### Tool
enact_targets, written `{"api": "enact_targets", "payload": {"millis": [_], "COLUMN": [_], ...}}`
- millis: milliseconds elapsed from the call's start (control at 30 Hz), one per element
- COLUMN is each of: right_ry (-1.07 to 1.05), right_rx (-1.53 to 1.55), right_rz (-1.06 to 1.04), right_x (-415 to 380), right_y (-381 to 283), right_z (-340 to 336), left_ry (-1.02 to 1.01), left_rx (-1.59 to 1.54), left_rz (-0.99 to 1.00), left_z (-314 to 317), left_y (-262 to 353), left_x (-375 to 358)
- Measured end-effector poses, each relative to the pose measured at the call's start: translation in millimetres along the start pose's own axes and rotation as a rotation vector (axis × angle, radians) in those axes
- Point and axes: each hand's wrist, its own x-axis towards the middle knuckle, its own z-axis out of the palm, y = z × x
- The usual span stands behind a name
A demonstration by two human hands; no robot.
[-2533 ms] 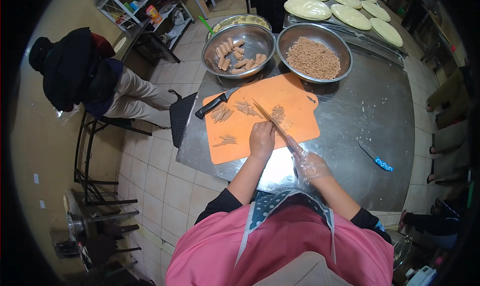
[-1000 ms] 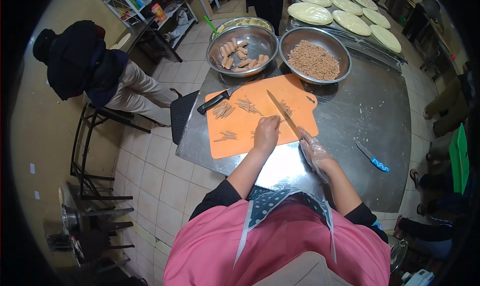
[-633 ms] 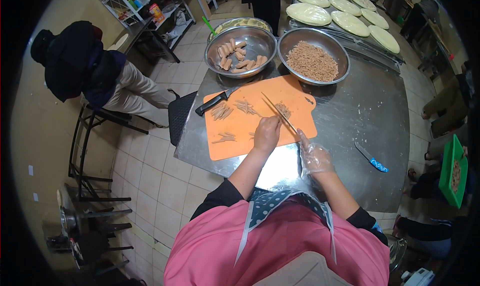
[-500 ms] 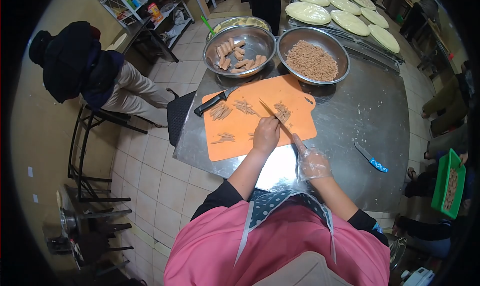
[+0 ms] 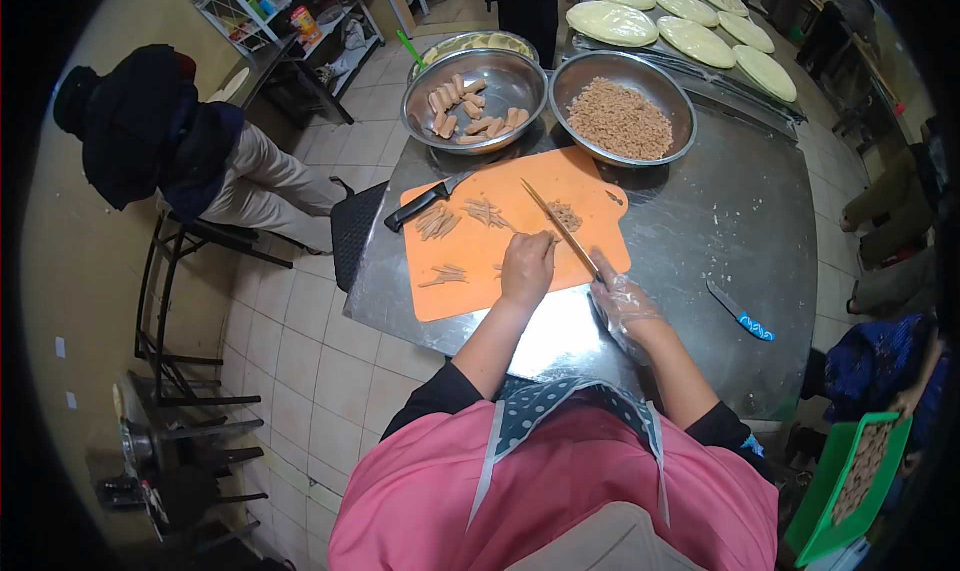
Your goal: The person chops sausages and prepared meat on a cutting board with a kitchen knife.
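My right hand [image 5: 624,303], in a clear plastic glove, is closed around the handle of a long knife [image 5: 562,221]. The blade slants up and left over the orange cutting board [image 5: 470,259]. My bare left hand [image 5: 527,269] rests on the board just left of the blade, fingers pinched on thin sausage strips mostly hidden under them. Beyond the blade lies a small heap of diced sausage [image 5: 567,217]. Several bunches of strips [image 5: 436,223] lie on the board's left half, and a black-handled knife [image 5: 418,207] lies across its upper left edge.
Behind the board stand a metal bowl [image 5: 532,99] with sausage pieces and another bowl [image 5: 688,131] of diced sausage. A blue-handled knife [image 5: 740,311] lies on the metal table [image 5: 730,221] at right. A person carries a green tray [image 5: 815,516] at lower right; another person [image 5: 150,131] stands left.
The knife has lifted and swung to a steeper angle, apart from the diced heap. My right hand has shifted slightly. The green tray has moved down and left, nearer to me.
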Motion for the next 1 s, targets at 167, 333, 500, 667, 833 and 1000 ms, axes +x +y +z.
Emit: {"api": "enact_targets", "payload": {"millis": [167,333,500,667,833,1000], "right_ry": [0.034,0.111,0.063,0.035,0.018,0.051], "right_rx": [-0.111,-0.137,-0.215,-0.169,-0.085,-0.252], "right_rz": [0.091,0.122,0.166,0.188,0.16,0.139], "right_x": [-10,-17,-26,-17,-12,-35], "right_y": [-2,-14,-16,-9,-1,-15], "right_z": [-11,-10,-10,-6,-12,-13], "left_ry": [0.101,0.062,0.038,0.081,0.052,0.067], "left_rx": [0.005,0.01,-0.008,0.033,0.007,0.029], "left_rz": [0.055,0.018,-0.017,0.018,-0.008,0.033], "left_z": [1,-4,-7,-1,0,-5], "left_y": [1,6,9,4,3,3], "left_x": [0,0,1,3,1,2]}}
